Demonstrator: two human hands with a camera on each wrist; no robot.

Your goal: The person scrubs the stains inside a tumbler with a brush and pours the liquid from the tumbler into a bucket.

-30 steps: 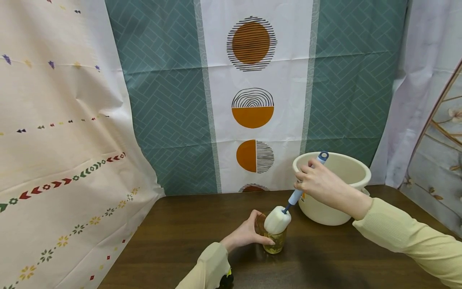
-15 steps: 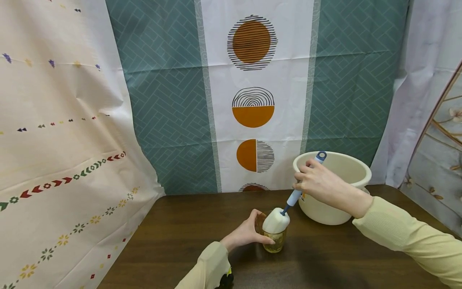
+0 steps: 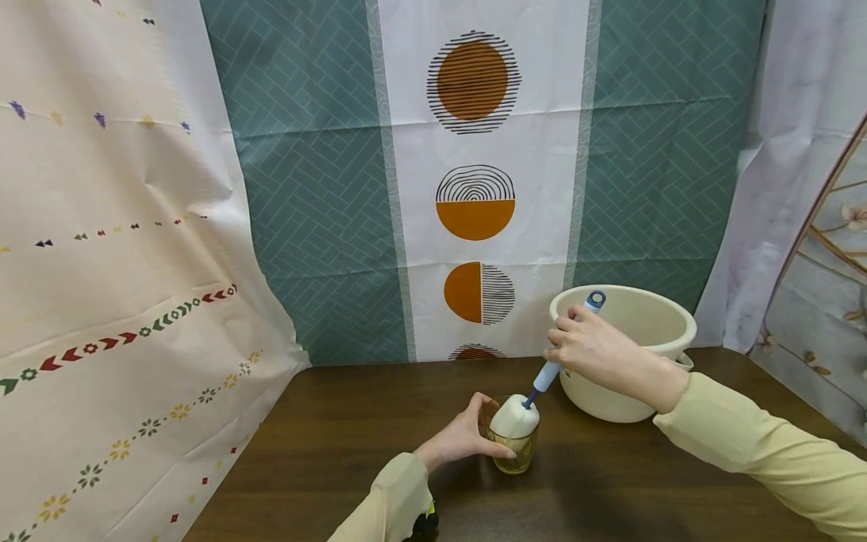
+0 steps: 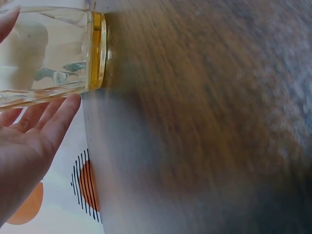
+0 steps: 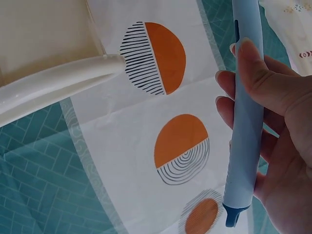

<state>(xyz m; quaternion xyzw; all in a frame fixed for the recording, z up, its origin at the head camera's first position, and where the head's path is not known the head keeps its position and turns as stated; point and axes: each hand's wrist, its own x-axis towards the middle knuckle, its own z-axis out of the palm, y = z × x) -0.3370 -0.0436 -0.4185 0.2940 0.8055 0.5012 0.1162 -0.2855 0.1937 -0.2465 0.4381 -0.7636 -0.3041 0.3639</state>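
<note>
On the dark wooden table stands an amber drinking glass (image 3: pixel 512 458), held between the thumb and fingers of my left hand (image 3: pixel 467 435). The left wrist view shows the fingers along one side of the glass (image 4: pixel 63 53) near its base, a thumb tip on the other. My right hand (image 3: pixel 599 350) grips the light-blue handle (image 5: pixel 245 122) of a cup brush, thumb on one side and fingers round the other. The brush's white sponge head (image 3: pixel 515 418) sits partly inside the glass, its top above the rim. The handle slants up to the right, ending in a dark-blue loop (image 3: pixel 596 299).
A cream plastic basin (image 3: pixel 609 406) stands at the back right, behind my right hand. The wooden table (image 3: pixel 366 421) ends at a hanging teal and white cloth (image 3: pixel 318 226). A cream patterned cloth (image 3: pixel 135 339) hangs on the left.
The sponge head has sunk lower into the glass and shifted slightly left. My right hand and the brush handle have moved a little left and down. My left hand holds its place.
</note>
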